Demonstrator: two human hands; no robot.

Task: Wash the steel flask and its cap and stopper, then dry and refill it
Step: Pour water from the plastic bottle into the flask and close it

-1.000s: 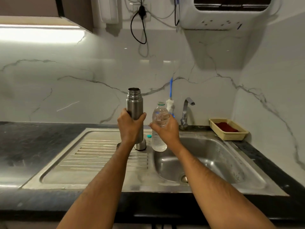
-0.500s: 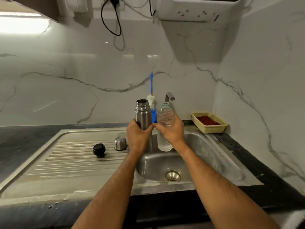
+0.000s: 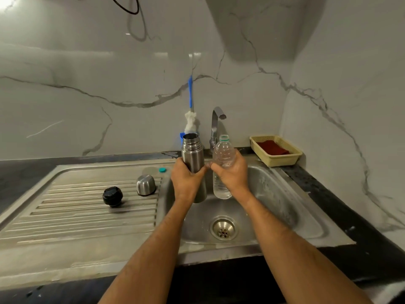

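White marble-patterned walls rose behind a stainless steel sink [image 3: 285, 207] set in a dark tabletop [image 3: 350, 216]. Over the basin, the tall open-mouthed steel flask [image 3: 192, 154] stood upright in the left hand [image 3: 186, 183], fingers wrapped round its body. Just beside it, the right hand [image 3: 234, 178] gripped a clear uncapped plastic water bottle [image 3: 223, 150], also upright. On the ribbed drainboard's right side lay the domed steel cap [image 3: 146, 184], the black round stopper [image 3: 112, 195] and, at the back edge, a small teal bottle cap [image 3: 162, 170]. The flask's mouth looked narrow; tipping the bottle too fast, or off-centre, would likely send water down the flask's side. A wet steel body could also slip through the grip.
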